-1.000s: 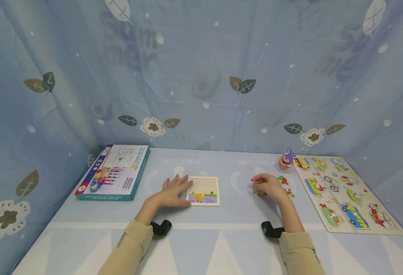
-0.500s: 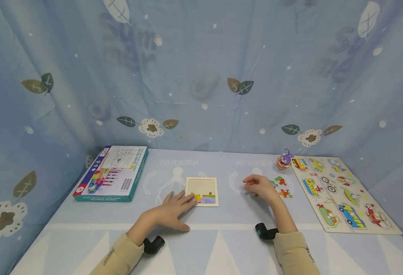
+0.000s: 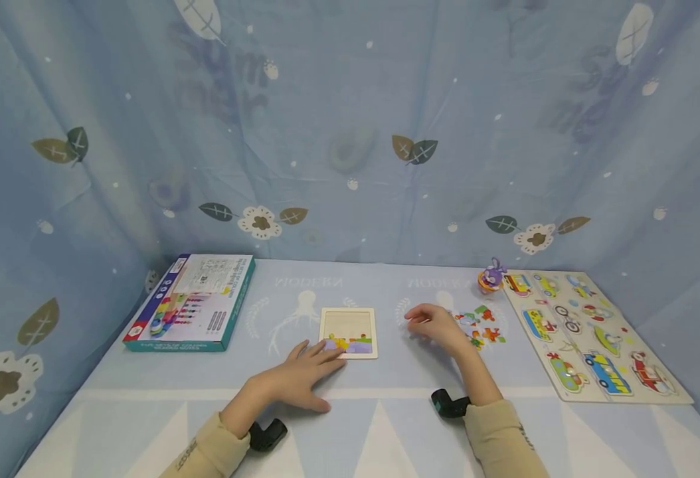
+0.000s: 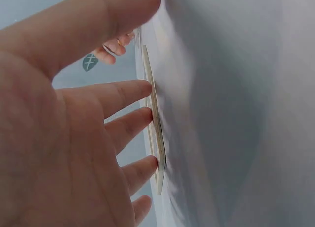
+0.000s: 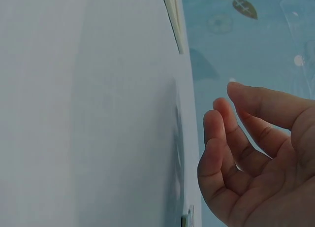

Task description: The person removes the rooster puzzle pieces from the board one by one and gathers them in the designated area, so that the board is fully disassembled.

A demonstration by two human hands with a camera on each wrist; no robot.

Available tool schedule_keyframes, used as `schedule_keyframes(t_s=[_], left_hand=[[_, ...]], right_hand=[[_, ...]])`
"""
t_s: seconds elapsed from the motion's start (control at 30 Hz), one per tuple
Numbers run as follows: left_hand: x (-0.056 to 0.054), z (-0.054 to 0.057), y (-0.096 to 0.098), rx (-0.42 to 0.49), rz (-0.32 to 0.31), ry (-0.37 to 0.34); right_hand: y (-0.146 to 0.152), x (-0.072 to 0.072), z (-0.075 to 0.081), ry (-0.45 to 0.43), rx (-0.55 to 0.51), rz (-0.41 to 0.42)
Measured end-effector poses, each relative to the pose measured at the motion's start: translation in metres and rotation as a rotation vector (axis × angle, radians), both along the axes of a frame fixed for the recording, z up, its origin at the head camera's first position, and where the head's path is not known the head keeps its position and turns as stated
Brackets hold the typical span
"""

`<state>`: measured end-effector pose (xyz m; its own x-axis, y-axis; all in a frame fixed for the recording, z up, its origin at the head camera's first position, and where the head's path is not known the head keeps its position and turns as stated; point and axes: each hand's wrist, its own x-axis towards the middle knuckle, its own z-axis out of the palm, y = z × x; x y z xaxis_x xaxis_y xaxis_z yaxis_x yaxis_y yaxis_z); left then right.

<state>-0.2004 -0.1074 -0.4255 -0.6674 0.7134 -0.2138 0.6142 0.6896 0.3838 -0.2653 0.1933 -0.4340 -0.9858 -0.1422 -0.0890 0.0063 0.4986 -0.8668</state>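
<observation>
In the head view a small square wooden puzzle tray (image 3: 348, 313) lies mid-table, with coloured pieces (image 3: 350, 345) along its near side. My left hand (image 3: 299, 380) has its fingers spread and straight, fingertips right at the tray's near left edge. The left wrist view shows these fingertips (image 4: 145, 113) against the tray's side (image 4: 156, 133). My right hand (image 3: 436, 326) hovers between the tray and several loose jigsaw pieces (image 3: 490, 334), its fingers bent and thumb near the index finger. I cannot tell whether anything is held in the right hand (image 5: 251, 153).
A flat box (image 3: 194, 302) stands at the back left. On the right lies a wooden vehicle peg puzzle board (image 3: 595, 338), a small purple toy (image 3: 491, 276) by its far left corner. A patterned curtain (image 3: 326, 133) hangs behind the table.
The left hand has shifted from the tray's left side to its near left edge. The right hand has moved left, away from the loose pieces, uncovering more of them. The tray lies still.
</observation>
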Motion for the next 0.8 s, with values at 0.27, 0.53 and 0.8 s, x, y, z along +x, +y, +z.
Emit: schedule_keyframes(t_s=[0.27,0.53,0.8], left_hand=[[0.002,0.0,-0.001,0.015,-0.002,-0.021],[-0.001,-0.005,-0.001,-0.004,0.007,-0.01],[0.0,-0.003,-0.001,-0.002,0.018,-0.017]], right_hand=[[-0.02,0.0,0.002,0.006,0.025,0.036],[-0.036,-0.003,-0.001,-0.014,0.032,0.035],[-0.05,-0.002,-0.001,-0.019,0.054,0.079]])
